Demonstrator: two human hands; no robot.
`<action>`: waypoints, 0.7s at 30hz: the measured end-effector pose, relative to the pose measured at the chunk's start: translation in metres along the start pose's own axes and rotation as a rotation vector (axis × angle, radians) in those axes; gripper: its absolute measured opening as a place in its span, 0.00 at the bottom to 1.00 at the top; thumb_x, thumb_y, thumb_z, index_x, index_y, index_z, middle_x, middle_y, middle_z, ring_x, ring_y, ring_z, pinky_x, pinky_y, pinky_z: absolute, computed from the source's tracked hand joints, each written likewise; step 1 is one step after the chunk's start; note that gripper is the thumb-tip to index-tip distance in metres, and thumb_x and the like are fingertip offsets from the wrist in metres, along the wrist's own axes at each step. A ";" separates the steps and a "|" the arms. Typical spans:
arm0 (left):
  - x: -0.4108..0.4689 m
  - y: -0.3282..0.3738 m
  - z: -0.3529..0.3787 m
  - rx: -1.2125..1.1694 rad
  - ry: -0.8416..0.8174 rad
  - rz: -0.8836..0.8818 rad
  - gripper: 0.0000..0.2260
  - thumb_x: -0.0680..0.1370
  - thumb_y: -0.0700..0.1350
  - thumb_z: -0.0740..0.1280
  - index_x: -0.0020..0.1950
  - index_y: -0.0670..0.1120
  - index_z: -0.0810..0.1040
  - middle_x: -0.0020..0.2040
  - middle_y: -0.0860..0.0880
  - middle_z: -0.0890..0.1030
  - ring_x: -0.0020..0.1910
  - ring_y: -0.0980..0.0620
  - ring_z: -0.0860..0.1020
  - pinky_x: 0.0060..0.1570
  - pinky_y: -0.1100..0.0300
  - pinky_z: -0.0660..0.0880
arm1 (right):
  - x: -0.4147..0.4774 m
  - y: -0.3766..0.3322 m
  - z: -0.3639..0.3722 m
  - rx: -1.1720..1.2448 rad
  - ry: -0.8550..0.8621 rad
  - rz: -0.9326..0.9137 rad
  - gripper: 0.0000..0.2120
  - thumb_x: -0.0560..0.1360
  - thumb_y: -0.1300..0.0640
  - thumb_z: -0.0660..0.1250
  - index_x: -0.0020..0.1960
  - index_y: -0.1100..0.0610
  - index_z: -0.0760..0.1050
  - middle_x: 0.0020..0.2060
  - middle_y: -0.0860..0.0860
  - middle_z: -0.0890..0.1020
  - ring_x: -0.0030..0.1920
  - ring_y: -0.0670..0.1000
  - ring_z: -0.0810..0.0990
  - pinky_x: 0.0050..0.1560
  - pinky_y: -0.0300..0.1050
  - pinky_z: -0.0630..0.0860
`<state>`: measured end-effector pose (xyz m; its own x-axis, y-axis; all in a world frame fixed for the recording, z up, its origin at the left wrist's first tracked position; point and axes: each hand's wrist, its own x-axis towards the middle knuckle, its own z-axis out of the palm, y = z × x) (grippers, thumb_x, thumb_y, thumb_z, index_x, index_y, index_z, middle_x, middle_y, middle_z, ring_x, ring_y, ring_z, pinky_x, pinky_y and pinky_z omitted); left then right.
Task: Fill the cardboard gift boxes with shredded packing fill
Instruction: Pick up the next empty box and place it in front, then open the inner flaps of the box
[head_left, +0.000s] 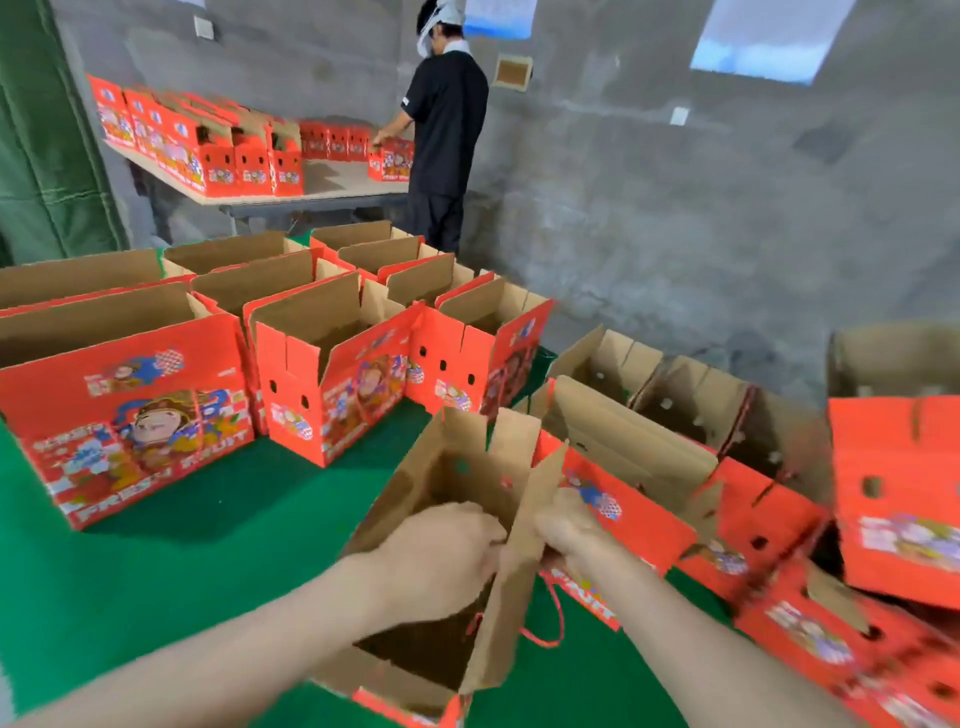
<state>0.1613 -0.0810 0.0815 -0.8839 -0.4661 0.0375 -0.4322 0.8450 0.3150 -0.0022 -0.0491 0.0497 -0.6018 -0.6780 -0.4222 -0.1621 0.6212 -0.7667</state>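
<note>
Gripping one open gift box (457, 499) by its flap, green mat (208, 545) beneath.
At left, open red boxes (124, 415) standing upright in rows on the mat; in the middle, left hand (441, 551) curled over the brown flap (511, 597) from inside the held box, right hand (566, 525) clasping the same flap from outside, a red cord handle (560, 613) dangling below; at right, more boxes (769, 525) tipped on their sides, leaning together; behind, a person in black (447, 119) at a table (332, 182) of red boxes.
</note>
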 end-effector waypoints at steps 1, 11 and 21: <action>0.004 0.002 -0.003 0.079 0.087 -0.030 0.17 0.80 0.52 0.57 0.66 0.49 0.70 0.68 0.47 0.69 0.68 0.46 0.65 0.67 0.54 0.61 | -0.006 0.015 -0.021 0.032 -0.005 0.002 0.09 0.70 0.71 0.59 0.40 0.64 0.76 0.27 0.55 0.80 0.27 0.51 0.80 0.26 0.39 0.74; 0.056 0.120 0.037 0.273 0.001 -0.007 0.45 0.72 0.55 0.67 0.76 0.46 0.39 0.72 0.44 0.64 0.71 0.44 0.63 0.67 0.48 0.60 | -0.108 0.140 -0.206 -0.315 -0.094 -0.115 0.12 0.75 0.59 0.67 0.52 0.68 0.76 0.43 0.59 0.79 0.42 0.51 0.74 0.47 0.51 0.75; 0.033 0.265 0.170 -0.414 -0.273 -0.028 0.06 0.76 0.33 0.60 0.45 0.39 0.76 0.40 0.43 0.82 0.45 0.46 0.80 0.40 0.59 0.71 | -0.193 0.273 -0.294 -0.660 -0.075 -0.057 0.10 0.72 0.48 0.69 0.34 0.51 0.76 0.31 0.44 0.76 0.35 0.45 0.74 0.35 0.42 0.68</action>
<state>-0.0125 0.1725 0.0050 -0.9113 -0.3547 -0.2091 -0.3985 0.6320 0.6647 -0.1608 0.3669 0.0641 -0.5263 -0.7273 -0.4404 -0.6509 0.6779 -0.3417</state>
